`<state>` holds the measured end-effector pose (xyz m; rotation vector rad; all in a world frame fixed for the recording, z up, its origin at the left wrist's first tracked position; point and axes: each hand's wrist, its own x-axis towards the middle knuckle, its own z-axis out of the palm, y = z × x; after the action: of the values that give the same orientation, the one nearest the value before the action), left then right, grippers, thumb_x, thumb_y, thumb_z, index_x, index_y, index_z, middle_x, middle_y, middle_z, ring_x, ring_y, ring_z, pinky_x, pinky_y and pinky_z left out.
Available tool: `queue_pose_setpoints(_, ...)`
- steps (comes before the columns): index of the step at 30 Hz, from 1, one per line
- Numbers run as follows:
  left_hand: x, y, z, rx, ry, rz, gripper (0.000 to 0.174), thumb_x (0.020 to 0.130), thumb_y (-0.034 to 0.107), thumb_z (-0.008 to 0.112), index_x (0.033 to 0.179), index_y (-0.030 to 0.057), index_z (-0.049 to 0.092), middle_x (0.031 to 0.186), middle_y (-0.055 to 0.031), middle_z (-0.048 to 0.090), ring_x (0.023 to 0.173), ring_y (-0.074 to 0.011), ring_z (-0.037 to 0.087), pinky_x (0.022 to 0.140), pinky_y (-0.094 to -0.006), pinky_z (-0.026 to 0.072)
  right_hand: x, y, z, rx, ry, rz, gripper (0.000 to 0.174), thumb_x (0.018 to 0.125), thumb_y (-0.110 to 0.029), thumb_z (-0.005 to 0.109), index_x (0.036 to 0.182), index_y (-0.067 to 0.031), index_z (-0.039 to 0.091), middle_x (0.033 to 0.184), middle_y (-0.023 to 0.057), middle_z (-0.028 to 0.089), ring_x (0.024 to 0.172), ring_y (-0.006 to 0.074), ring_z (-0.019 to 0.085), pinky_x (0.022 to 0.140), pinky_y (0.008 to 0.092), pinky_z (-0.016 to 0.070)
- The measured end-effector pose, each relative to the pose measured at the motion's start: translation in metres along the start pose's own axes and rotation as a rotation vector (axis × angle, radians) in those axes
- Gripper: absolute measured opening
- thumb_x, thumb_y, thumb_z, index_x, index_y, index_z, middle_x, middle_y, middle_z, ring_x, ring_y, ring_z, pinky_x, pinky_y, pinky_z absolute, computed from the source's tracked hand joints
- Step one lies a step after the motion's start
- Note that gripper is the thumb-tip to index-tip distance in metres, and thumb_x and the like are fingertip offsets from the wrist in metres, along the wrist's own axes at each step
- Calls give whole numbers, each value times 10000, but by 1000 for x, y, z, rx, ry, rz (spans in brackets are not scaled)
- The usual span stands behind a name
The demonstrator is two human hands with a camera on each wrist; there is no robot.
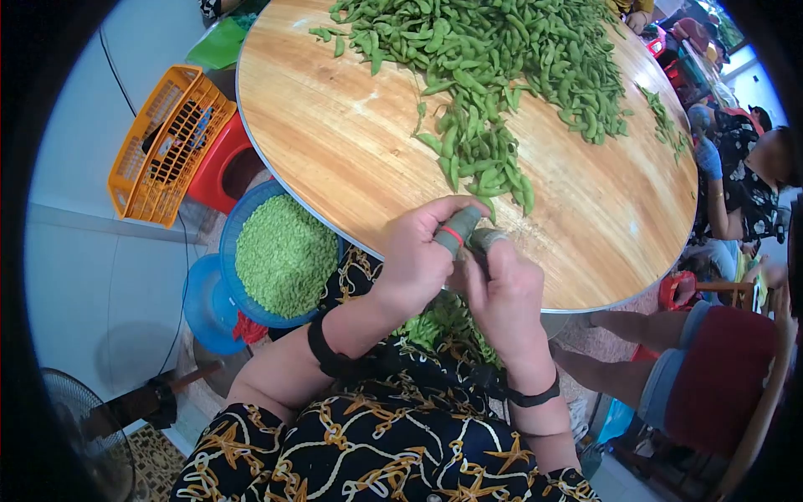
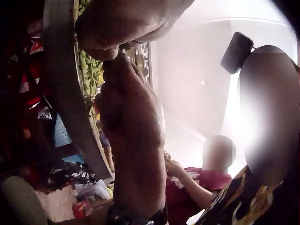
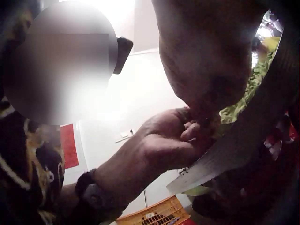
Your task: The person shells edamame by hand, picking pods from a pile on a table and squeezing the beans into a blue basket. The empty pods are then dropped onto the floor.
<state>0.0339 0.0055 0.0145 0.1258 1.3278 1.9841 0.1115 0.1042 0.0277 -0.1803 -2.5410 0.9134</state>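
Over the near table edge in the head view, my left hand (image 1: 422,251) and right hand (image 1: 508,293) meet at the fingertips. Their curled fingers pinch a small pod, mostly hidden between them. Grey-green wraps cover some fingertips, and a red band circles one on the left. Green pods (image 1: 493,171) spread over the round wooden table (image 1: 335,125), reaching close to the fingers. In the left wrist view, the left hand (image 2: 126,26) is dark, facing the right hand (image 2: 133,117). Strong shadow darkens the right hand (image 3: 204,56) and left hand (image 3: 164,143) in the right wrist view.
A blue basin (image 1: 230,289) of shelled beans (image 1: 284,255) stands left of the table, near an orange crate (image 1: 134,167) and red stool (image 1: 209,180). Green pieces (image 1: 431,330) lie below my hands. A fan (image 1: 84,435) is lower left; people (image 1: 736,171) are at right.
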Motion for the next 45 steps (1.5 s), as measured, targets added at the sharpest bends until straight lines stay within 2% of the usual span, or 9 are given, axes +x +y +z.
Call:
queue_pose_setpoints(16, 5, -2, -10, -191, -110, 20, 331, 848, -50, 375, 1144, -1, 514, 881, -12, 541, 694, -30, 473, 490, -132, 315, 1, 7, 12, 233, 228, 86, 69, 785, -22, 622, 826, -5, 569, 659, 156, 585, 560, 235, 596, 507, 304, 445)
queue_pose_setpoints(22, -12, 28, -98, -21, 395, 632, 282, 887, 53, 419, 1148, 8, 515, 843, -10, 542, 599, -25, 419, 448, -132, 281, -11, 7, -41, 520, -588, 134, 117, 788, -26, 589, 899, 5, 611, 721, 122, 621, 628, 162, 606, 591, 273, 467)
queue_pose_setpoints(25, -18, 19, -198, 34, 563, 686, 293, 887, 78, 444, 1166, 19, 512, 894, -30, 570, 653, -46, 470, 501, -159, 335, -18, 9, -40, 605, -451, 165, 147, 787, -62, 600, 917, 2, 619, 724, 105, 633, 640, 160, 613, 624, 258, 476)
queue_pose_setpoints(27, -18, 8, -246, 525, 864, 250, 371, 854, 103, 529, 1210, 11, 490, 982, -90, 578, 815, -139, 534, 688, -242, 441, -9, 12, -30, 283, -181, 234, 149, 791, -90, 611, 918, -13, 611, 687, 127, 619, 590, 207, 608, 570, 283, 471)
queue_pose_setpoints(29, -20, -17, -291, 862, 898, 226, 410, 841, 107, 553, 1230, 4, 473, 1027, -119, 575, 905, -186, 534, 783, -282, 427, 6, 22, -14, 123, 0, 221, 164, 789, -115, 626, 921, -19, 602, 672, 135, 612, 575, 230, 607, 547, 303, 471)
queue_pose_setpoints(32, -22, -8, -280, 1128, 943, 199, 445, 801, 105, 616, 1214, 0, 487, 1075, -164, 568, 1042, -267, 525, 941, -334, 380, 19, 28, 0, -317, 67, 92, 182, 783, -158, 643, 885, -28, 567, 656, 158, 596, 573, 299, 595, 512, 365, 459)
queue_pose_setpoints(36, -19, 22, -193, 896, 883, 658, 345, 810, -5, 558, 1155, 6, 536, 1023, -79, 585, 923, -154, 538, 838, -266, 422, 25, 27, 8, -414, -3, 53, 167, 774, -157, 639, 800, -38, 524, 652, 159, 589, 571, 343, 578, 484, 417, 439)
queue_pose_setpoints(39, -26, 33, -113, 928, 416, 796, 357, 769, -38, 579, 1121, 19, 562, 967, -75, 595, 877, -146, 556, 765, -259, 440, 23, 29, 5, -320, 18, 108, 148, 761, -116, 647, 816, -24, 545, 662, 178, 585, 568, 313, 586, 502, 375, 456)
queue_pose_setpoints(45, -4, 15, -22, 1240, -222, 1091, 302, 730, -3, 632, 1030, 27, 625, 785, -114, 570, 692, -236, 569, 613, -316, 467, 6, 21, -18, 727, -169, 496, 112, 808, -62, 629, 870, 16, 577, 725, -24, 573, 646, 35, 500, 578, 202, 439)
